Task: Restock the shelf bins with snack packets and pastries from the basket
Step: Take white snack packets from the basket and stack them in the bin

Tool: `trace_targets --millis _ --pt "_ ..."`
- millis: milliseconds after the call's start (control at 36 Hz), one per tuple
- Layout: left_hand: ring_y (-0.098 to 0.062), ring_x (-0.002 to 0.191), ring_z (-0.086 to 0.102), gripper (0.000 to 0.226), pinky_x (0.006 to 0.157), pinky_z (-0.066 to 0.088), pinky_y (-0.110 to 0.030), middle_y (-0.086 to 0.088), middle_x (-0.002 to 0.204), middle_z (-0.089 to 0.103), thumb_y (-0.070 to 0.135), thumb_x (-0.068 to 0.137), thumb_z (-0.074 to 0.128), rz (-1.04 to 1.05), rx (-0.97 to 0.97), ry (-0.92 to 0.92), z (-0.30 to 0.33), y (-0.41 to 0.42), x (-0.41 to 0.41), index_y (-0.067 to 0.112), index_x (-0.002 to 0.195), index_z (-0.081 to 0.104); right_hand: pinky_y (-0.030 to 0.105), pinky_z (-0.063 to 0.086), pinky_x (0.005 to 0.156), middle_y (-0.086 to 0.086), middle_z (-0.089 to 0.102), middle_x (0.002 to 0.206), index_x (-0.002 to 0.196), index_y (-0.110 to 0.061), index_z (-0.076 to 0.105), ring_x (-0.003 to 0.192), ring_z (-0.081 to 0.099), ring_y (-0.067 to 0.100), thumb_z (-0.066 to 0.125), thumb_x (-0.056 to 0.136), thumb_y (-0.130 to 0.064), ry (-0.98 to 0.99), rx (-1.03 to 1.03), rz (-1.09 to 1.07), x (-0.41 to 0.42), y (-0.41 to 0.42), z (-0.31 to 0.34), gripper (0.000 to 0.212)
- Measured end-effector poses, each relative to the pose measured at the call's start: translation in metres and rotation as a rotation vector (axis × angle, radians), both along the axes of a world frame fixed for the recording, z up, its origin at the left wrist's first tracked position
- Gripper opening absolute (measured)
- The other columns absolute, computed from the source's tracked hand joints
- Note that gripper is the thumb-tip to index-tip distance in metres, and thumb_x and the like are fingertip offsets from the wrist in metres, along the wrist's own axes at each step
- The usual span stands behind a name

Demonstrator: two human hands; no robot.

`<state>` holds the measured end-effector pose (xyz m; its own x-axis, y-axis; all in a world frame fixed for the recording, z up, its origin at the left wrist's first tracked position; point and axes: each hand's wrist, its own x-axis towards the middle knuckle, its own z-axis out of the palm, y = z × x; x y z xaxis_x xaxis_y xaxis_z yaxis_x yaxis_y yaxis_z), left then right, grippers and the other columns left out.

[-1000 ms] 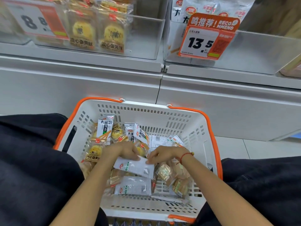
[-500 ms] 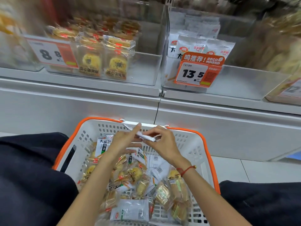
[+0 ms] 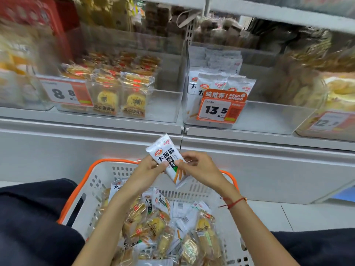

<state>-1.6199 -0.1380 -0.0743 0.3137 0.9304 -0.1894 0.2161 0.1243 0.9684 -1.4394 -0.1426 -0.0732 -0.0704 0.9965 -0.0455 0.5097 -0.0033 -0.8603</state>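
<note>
Shop shelf (image 3: 134, 125), clear bins. Both hands, left hand (image 3: 148, 172) and right hand (image 3: 199, 169), pinch white snack packet (image 3: 169, 156) above basket (image 3: 96, 181). Next, likely: lift into far-right bin (image 3: 269, 120) holding matching packets.

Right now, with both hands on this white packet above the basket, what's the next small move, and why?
Probably lift the white packet up and right into the bin behind the 13.5 tag: matching white packets already stand there, while the left bin holds pastries.
</note>
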Motion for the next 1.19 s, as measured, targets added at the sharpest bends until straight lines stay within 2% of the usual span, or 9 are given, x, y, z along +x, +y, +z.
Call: trace_targets --millis 222,361,444,556,667,806,917,1056,1194 --pt "-0.007 0.079 0.071 0.018 0.070 0.052 -0.013 -0.015 0.103 0.072 0.001 0.095 0.052 -0.017 0.190 -0.119 0.076 0.019 0.019 0.000 0.109 0.063 0.027 0.049 0.072 0.011 0.072 0.089 0.097 -0.015 0.072 0.076 0.061 0.012 0.073 0.084 -0.025 -0.089 0.016 0.086 0.024 0.026 0.105 0.017" --pt "0.003 0.054 0.064 0.011 0.052 0.044 -0.006 -0.012 0.089 0.073 0.000 0.090 0.060 0.015 0.299 -0.130 0.136 0.026 0.045 -0.001 0.098 0.067 0.009 0.044 0.058 -0.003 0.068 0.072 0.091 -0.015 0.074 0.061 0.057 0.000 0.073 0.084 -0.020 -0.110 0.027 0.043 0.049 0.024 0.175 0.009" --pt "0.007 0.052 0.062 0.009 0.048 0.040 -0.005 0.004 0.073 0.072 0.009 0.086 0.069 -0.035 0.404 -0.058 0.161 0.030 0.062 0.004 0.093 0.072 0.013 0.046 0.062 -0.003 0.070 0.073 0.083 -0.018 0.075 0.066 0.059 0.005 0.075 0.082 -0.025 -0.090 -0.032 0.010 0.072 0.016 0.203 0.007" --pt "0.005 0.074 0.068 0.009 0.067 0.051 -0.013 0.012 0.081 0.075 0.030 0.082 0.074 -0.125 0.501 0.045 0.184 0.043 0.082 0.022 0.084 0.077 0.018 0.044 0.065 0.006 0.070 0.084 0.089 -0.011 0.077 0.075 0.056 0.014 0.075 0.081 -0.027 -0.007 -0.090 -0.086 0.107 0.010 0.217 0.018" --pt "0.003 0.091 0.065 0.006 0.087 0.053 -0.031 0.021 0.091 0.071 0.036 0.086 0.069 -0.026 0.721 0.256 0.195 0.079 0.105 0.035 0.090 0.072 0.014 0.047 0.053 0.010 0.073 0.080 0.091 -0.004 0.075 0.061 0.062 0.009 0.075 0.082 -0.019 0.125 -0.053 -0.301 0.143 0.018 0.216 0.018" --pt "-0.006 0.123 0.050 0.029 0.100 0.044 -0.032 0.016 0.130 0.059 0.036 0.099 0.047 -0.144 0.872 0.625 0.198 0.122 0.131 0.034 0.126 0.059 0.035 0.055 0.085 0.020 0.072 0.096 0.101 0.008 0.070 0.082 0.067 0.024 0.075 0.081 -0.014 0.312 -0.038 -0.564 0.180 0.051 0.201 0.031" --pt "-0.016 0.131 0.046 0.040 0.102 0.040 -0.033 0.005 0.143 0.051 0.036 0.103 0.039 -0.257 0.866 0.802 0.199 0.149 0.149 0.026 0.141 0.047 0.017 0.052 0.047 0.014 0.068 0.092 0.088 -0.003 0.064 0.066 0.063 0.015 0.066 0.088 -0.006 0.273 0.008 -0.604 0.188 0.086 0.194 0.004" --pt "-0.023 0.135 0.040 0.044 0.110 0.032 -0.033 -0.003 0.151 0.040 0.038 0.104 0.028 -0.392 0.730 0.992 0.199 0.174 0.160 0.026 0.145 0.041 0.030 0.055 0.070 0.015 0.068 0.106 0.110 0.004 0.064 0.097 0.067 0.027 0.066 0.087 -0.004 0.166 -0.018 -0.530 0.185 0.140 0.176 0.024" --pt "-0.017 0.147 0.017 0.047 0.117 0.013 -0.027 0.003 0.161 0.015 0.033 0.106 0.021 -0.465 0.671 1.011 0.195 0.184 0.161 0.025 0.152 0.023 0.020 0.045 0.058 0.016 0.067 0.115 0.109 0.000 0.066 0.074 0.059 0.014 0.071 0.085 -0.014 0.119 -0.024 -0.477 0.175 0.178 0.154 0.029"
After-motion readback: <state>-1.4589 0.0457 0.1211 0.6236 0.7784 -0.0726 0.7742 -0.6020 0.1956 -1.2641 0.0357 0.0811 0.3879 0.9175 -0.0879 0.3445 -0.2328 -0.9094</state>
